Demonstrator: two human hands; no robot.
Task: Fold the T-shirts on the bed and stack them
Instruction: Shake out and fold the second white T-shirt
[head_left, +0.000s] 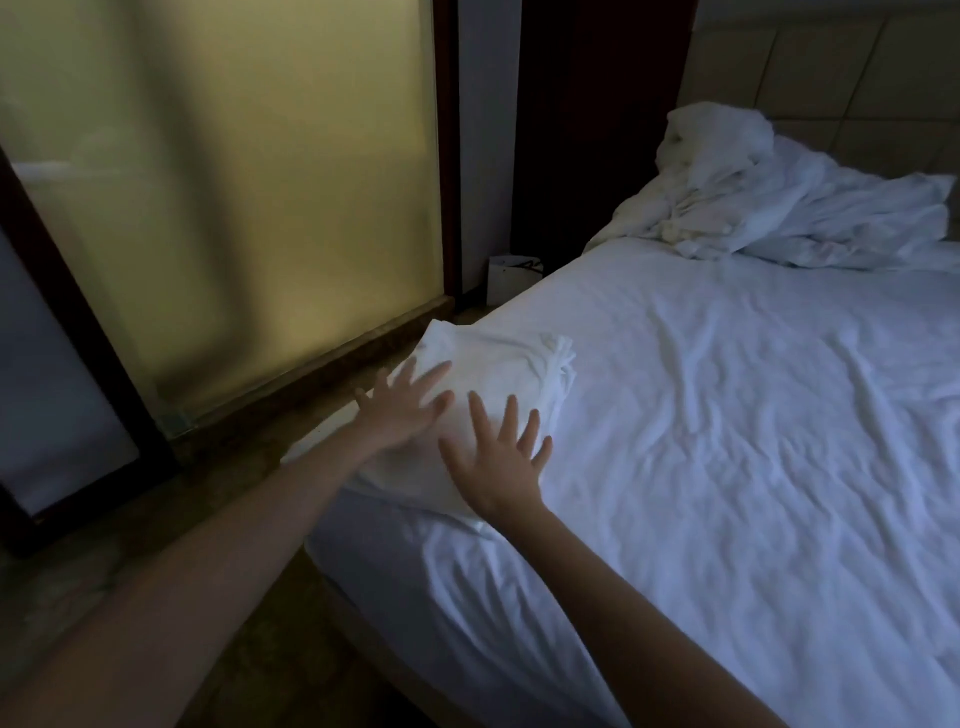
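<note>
Across most of our view sprawls the bed (426, 587), white sheet (753, 493) all wrinkled, its right side and near end running out of shot. Room's dim, so fine detail is mushy. Off the bed's left side stands a frosted glass panel (234, 208) in a dark frame; whatever's behind it, we can't make out. At the bed's far end sits a crumpled heap of white bedding (769, 197), cut off on the right. The stack of folded T-shirts (509, 364) lies right at the bed's left edge; our hands cover its near part, so we can't count layers or tell if it overhangs. Our left hand (402, 410), a bit blurred, and our right hand (498, 462) both lie flat on the stack, fingers spread wide, gripping nothing. On the floor by the bed's far left corner there's a small white box (511, 280), partly hidden by the bed's edge. Between stack and heap runs a wide stretch of wrinkled sheet.
</note>
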